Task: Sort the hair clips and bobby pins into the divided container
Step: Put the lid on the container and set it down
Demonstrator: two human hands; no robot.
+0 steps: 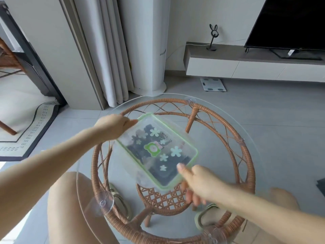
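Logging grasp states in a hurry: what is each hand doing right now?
Left hand: grips the far corner of the clear, green-rimmed rectangular plastic container.
Right hand: pinches its near corner, thumb on top, fingers underneath.

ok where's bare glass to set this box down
Glass tabletop is bare right of the lidded container to the rattan rim, and near left by the suction cup. Crowded mid-table, where left hand and right hand grip it.

Grey tile floor point(263, 120), pale curtains point(105, 50), TV point(290, 22).
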